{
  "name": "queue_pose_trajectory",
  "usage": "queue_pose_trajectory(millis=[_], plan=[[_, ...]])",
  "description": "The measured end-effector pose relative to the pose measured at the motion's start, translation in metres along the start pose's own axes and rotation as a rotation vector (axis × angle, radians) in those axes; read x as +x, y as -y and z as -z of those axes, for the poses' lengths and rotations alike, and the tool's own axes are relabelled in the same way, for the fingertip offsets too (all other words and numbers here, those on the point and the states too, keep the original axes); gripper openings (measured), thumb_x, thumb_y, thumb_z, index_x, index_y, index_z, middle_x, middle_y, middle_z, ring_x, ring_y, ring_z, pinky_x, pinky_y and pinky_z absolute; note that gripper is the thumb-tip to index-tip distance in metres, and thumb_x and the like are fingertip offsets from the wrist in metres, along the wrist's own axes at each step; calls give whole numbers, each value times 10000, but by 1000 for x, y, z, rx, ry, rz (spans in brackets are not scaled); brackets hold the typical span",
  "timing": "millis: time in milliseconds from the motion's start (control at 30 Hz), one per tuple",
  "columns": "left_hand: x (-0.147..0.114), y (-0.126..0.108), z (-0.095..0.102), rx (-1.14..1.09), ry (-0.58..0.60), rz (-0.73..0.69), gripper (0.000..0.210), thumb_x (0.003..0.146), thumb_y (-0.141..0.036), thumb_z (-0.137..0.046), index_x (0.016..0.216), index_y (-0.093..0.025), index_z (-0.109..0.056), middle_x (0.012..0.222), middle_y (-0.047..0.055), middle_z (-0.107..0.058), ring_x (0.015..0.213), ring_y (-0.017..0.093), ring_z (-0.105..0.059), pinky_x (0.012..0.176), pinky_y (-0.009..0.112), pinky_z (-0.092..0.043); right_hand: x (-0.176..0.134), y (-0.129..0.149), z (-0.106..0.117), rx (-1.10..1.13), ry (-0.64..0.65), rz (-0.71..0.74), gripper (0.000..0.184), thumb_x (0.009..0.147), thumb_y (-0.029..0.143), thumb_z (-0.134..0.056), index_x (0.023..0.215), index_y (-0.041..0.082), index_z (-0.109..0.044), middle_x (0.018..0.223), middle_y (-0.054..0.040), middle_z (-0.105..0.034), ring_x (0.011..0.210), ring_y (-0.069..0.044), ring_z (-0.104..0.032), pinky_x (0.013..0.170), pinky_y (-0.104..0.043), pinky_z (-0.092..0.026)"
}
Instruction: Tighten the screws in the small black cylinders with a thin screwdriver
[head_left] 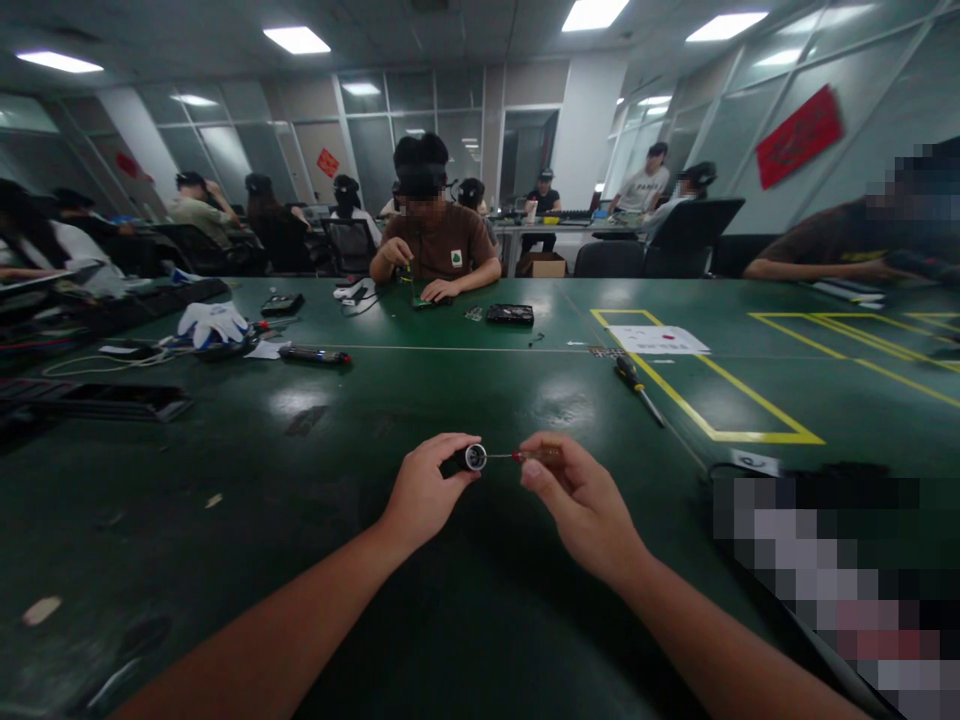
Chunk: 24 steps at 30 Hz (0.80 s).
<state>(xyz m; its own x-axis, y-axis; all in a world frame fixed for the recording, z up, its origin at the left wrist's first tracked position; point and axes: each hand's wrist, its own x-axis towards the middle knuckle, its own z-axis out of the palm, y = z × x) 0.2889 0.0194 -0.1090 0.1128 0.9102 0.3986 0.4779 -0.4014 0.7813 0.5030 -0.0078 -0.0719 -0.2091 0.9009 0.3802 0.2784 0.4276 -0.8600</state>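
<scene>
My left hand point(433, 490) is closed around a small black cylinder point(475, 457) with a silvery ring at its open end; that end faces me and slightly right. Between the thumb and fingers of my right hand point(583, 500) is a slim screwdriver point(517, 456) with a see-through amber handle and a red collar. Its thin shaft points left and reaches the cylinder's ringed end. Whether the tip touches the inside cannot be made out. Both hands are held above the green table point(360, 620), and my fingers hide most of the cylinder's body.
A yellow-and-black screwdriver point(637, 388) lies to the right, near a white paper point(658, 340) and yellow tape. On the left are a black pen-like tool point(315, 356) and white gloves point(213, 325). A person point(442, 240) works opposite. A blurred-out object point(832, 580) sits at right.
</scene>
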Motion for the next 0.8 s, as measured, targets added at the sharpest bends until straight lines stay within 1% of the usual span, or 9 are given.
queue_pose_trajectory(millis=[33, 133, 200, 300, 367, 400, 533, 667, 800], plan=[[0, 0, 0, 2, 1, 3, 397, 795, -82, -766, 1149, -260, -742, 1207, 37, -734, 1151, 233, -666, 1079, 441, -488, 0, 0, 0, -10, 9, 20, 223, 997, 444, -568, 1048, 258, -680, 841, -12, -694, 749, -181, -658, 687, -303, -502], [0, 0, 0, 5, 2, 1, 409, 793, -57, -757, 1150, -256, -739, 1203, 31, -735, 1147, 221, -668, 1081, 432, -491, 0, 1, 0, -46, -9, 67, 376, 1028, 492, -476, 922, 235, -729, 745, -16, -665, 704, -182, -640, 662, -306, -484], [0, 0, 0, 9, 0, -8, 414, 790, -44, -755, 1148, -251, -738, 1198, 28, -737, 1148, 216, -669, 1082, 427, -494, 0, 0, -1, -68, -30, 58, 414, 1035, 487, -458, 887, 229, -746, 732, -21, -667, 700, -183, -644, 664, -308, -483], [0, 0, 0, 16, 1, -15, 408, 791, -48, -759, 1145, -250, -738, 1195, 26, -737, 1148, 212, -670, 1083, 424, -497, 1, -2, -3, -51, -53, -11, 326, 1025, 456, -494, 1002, 242, -740, 829, -26, -710, 756, -192, -675, 693, -315, -508], [0, 0, 0, 16, 4, -8, 404, 793, -50, -761, 1142, -251, -740, 1193, 26, -736, 1141, 211, -674, 1079, 425, -502, 1, -4, -4, 5, -96, -54, 264, 1000, 448, -544, 1100, 251, -689, 876, -25, -716, 791, -200, -688, 705, -320, -526], [0, 0, -1, 15, 6, -3, 405, 792, -47, -761, 1140, -252, -741, 1194, 27, -736, 1140, 212, -674, 1078, 425, -504, 2, -5, -4, 38, -126, -69, 255, 981, 450, -577, 1112, 249, -662, 876, -24, -713, 795, -203, -690, 706, -322, -533], [-1, -2, -1, 9, 24, -2, 412, 784, -39, -766, 1139, -246, -742, 1191, 32, -735, 1137, 214, -675, 1069, 426, -510, 5, -6, -5, 132, -199, -106, 255, 922, 468, -663, 1014, 230, -642, 883, -40, -723, 814, -206, -695, 736, -331, -550], [-1, -2, -1, 9, 31, -11, 409, 779, -29, -764, 1128, -241, -746, 1180, 42, -737, 1131, 225, -676, 1063, 442, -511, 7, -5, -4, 128, -177, -100, 257, 947, 459, -631, 1047, 229, -687, 897, -42, -740, 851, -201, -702, 813, -347, -555], [-1, 1, -1, 6, 33, -19, 414, 779, -22, -762, 1126, -245, -747, 1177, 38, -737, 1126, 221, -676, 1058, 436, -513, 9, -5, -3, 148, -150, -127, 245, 939, 448, -650, 1042, 233, -710, 891, -35, -737, 842, -195, -688, 813, -343, -545]])
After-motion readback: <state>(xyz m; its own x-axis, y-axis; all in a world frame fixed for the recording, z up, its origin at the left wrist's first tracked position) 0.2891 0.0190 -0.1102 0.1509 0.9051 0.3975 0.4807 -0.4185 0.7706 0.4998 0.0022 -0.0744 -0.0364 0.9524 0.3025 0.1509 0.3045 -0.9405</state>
